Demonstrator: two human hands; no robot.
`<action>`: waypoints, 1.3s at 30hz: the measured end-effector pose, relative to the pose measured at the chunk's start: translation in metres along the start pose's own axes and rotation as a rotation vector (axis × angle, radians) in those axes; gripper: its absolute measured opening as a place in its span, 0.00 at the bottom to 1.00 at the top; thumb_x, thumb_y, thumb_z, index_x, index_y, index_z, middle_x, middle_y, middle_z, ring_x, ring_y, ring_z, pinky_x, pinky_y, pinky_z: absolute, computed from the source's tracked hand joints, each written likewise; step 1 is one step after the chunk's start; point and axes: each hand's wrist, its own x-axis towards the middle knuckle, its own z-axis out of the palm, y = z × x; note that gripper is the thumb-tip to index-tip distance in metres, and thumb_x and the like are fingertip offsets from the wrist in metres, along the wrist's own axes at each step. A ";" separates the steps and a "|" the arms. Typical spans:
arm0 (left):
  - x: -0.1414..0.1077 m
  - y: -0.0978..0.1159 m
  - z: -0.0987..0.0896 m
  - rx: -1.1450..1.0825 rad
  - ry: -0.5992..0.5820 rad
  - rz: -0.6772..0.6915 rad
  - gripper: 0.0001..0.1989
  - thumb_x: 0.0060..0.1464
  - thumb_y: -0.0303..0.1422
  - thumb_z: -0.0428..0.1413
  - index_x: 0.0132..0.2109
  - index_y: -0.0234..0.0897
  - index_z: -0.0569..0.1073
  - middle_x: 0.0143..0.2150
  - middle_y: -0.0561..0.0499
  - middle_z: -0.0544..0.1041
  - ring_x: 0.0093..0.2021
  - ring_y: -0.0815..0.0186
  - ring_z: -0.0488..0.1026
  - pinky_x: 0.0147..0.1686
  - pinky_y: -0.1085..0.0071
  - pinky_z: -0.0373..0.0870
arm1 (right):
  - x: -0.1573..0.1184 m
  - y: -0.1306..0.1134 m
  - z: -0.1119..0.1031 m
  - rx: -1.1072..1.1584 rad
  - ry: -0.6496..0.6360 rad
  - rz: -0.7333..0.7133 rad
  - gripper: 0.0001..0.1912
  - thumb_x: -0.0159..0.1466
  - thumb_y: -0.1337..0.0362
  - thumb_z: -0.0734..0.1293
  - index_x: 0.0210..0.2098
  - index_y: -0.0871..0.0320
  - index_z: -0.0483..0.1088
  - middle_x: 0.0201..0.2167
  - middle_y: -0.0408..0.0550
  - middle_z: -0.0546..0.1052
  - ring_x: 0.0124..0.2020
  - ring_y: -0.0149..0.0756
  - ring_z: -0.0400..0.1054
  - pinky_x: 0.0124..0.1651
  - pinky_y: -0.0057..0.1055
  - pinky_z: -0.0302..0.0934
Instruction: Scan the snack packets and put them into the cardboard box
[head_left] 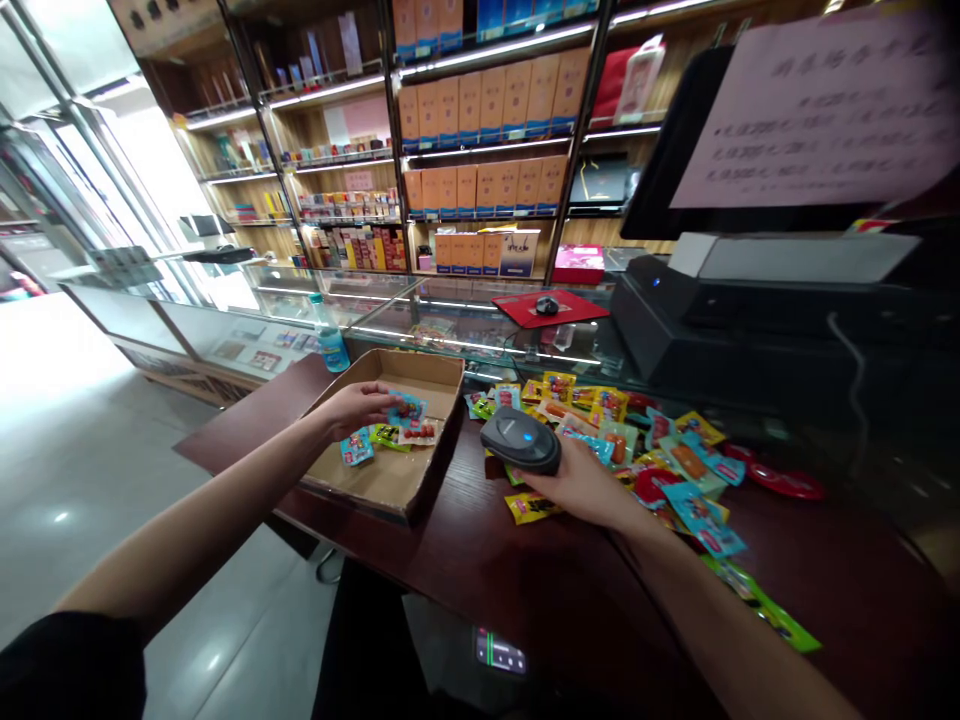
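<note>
Over the shallow cardboard box [390, 495], my left hand [356, 408] pinches a small blue snack packet [409, 408] at its edge. Below it in the box lie another blue packet [357, 447], a green packet [390, 436] and a clear packet with reddish pieces [420, 433]. My right hand [585, 485] is wrapped round a dark grey barcode scanner [520, 438], whose head points left and shows a blue light. Around and behind the scanner spreads a pile of snack packets in yellow, blue and green [686, 460]. One yellow packet [532, 507] lies just below the scanner.
A blue-capped bottle [330, 340] stands behind the box. On the glass counter lie a red mat [517, 308] and a computer mouse [547, 305]. At right stands a black register with a screen [675, 150]. A lit phone [499, 652] shows low down. Shelves of boxes line the back.
</note>
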 end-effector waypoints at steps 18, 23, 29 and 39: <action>0.034 -0.004 0.133 0.215 -0.258 0.108 0.22 0.31 0.40 0.71 0.32 0.31 0.74 0.31 0.50 0.76 0.32 0.68 0.74 0.34 0.69 0.74 | -0.003 -0.003 -0.043 -0.069 0.191 0.022 0.19 0.56 0.64 0.70 0.48 0.57 0.74 0.45 0.48 0.80 0.47 0.44 0.74 0.51 0.38 0.67; 0.056 -0.024 0.196 0.417 -0.380 0.256 0.17 0.34 0.37 0.70 0.30 0.32 0.75 0.25 0.52 0.75 0.26 0.70 0.71 0.27 0.73 0.71 | -0.008 0.000 -0.062 -0.091 0.244 0.063 0.16 0.55 0.63 0.71 0.44 0.58 0.75 0.41 0.48 0.81 0.44 0.46 0.75 0.46 0.36 0.68; 0.073 -0.043 0.259 0.674 -0.419 0.480 0.13 0.37 0.35 0.67 0.32 0.32 0.77 0.27 0.49 0.78 0.29 0.66 0.74 0.30 0.72 0.70 | -0.019 0.007 -0.096 -0.183 0.266 0.103 0.15 0.56 0.62 0.71 0.42 0.57 0.76 0.40 0.49 0.81 0.43 0.45 0.75 0.45 0.36 0.68; 0.060 -0.058 0.338 1.357 -0.558 0.945 0.43 0.31 0.53 0.66 0.55 0.37 0.73 0.61 0.34 0.67 0.61 0.37 0.57 0.58 0.40 0.53 | -0.042 0.017 -0.138 -0.170 0.265 0.155 0.17 0.56 0.62 0.71 0.45 0.57 0.76 0.44 0.50 0.80 0.46 0.45 0.73 0.49 0.40 0.67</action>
